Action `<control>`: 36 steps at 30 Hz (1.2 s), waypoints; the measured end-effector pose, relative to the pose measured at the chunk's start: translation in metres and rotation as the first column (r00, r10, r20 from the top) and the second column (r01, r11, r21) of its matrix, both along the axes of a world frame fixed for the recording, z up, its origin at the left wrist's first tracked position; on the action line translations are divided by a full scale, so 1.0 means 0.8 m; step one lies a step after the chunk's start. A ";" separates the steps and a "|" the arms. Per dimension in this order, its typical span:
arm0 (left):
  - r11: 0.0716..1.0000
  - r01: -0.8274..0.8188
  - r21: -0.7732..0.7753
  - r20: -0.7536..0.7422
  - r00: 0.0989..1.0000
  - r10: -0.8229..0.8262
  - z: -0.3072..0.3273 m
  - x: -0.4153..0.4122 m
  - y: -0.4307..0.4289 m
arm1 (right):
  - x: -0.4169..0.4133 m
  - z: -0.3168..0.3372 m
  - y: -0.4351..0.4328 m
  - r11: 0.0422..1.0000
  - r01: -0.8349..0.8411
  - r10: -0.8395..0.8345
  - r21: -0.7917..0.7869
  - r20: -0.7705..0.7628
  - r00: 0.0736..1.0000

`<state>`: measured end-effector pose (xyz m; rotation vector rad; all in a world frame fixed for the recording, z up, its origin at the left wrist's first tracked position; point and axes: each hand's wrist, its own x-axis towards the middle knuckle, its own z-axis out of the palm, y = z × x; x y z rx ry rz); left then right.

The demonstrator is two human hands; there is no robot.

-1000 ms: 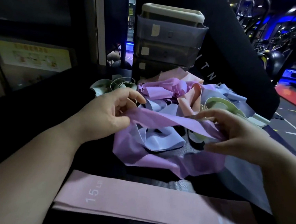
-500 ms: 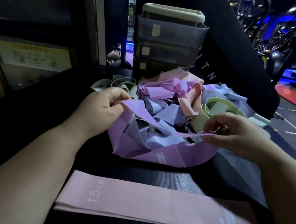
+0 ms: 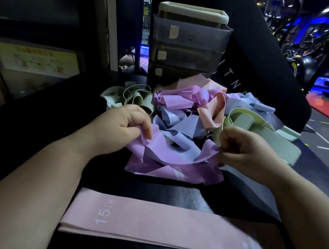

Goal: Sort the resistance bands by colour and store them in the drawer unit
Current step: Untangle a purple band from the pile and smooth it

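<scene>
A purple resistance band (image 3: 168, 159) hangs slack between my two hands at the near edge of the pile. My left hand (image 3: 127, 124) pinches its left end, and my right hand (image 3: 243, 152) pinches its right end. Behind it lies a tangled heap of bands (image 3: 184, 114) in purple, blue, peach and green. A flat pink band marked 15 LB (image 3: 150, 223) lies nearest me on the dark surface. The grey drawer unit (image 3: 189, 46), with three drawers shut, stands behind the heap.
Loose pale green bands (image 3: 130, 99) sit left of the heap, and wider green ones (image 3: 259, 129) at the right. A black padded backrest (image 3: 265, 73) rises behind right. The gym floor (image 3: 327, 140) drops away past the right edge.
My hands have drawn the purple band lower and closer to me, with both fists now closed on its ends. The band sags over the blue bands instead of being stretched across them.
</scene>
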<state>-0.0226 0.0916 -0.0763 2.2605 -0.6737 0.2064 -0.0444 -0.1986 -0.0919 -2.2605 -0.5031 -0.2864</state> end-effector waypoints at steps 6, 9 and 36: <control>0.998 -0.044 0.039 -0.013 0.999 0.044 -0.002 0.002 0.004 | -0.002 -0.004 0.002 0.994 -0.044 0.036 -0.100 -0.088 0.995; 0.997 -0.064 0.040 0.018 0.998 0.063 -0.003 0.004 0.003 | -0.006 -0.003 0.004 0.984 -0.095 0.068 -0.149 -0.180 0.981; 0.749 0.018 -0.663 -0.295 0.912 -0.284 0.005 0.001 0.007 | -0.008 0.024 -0.028 0.922 -0.175 0.227 0.345 -0.116 0.967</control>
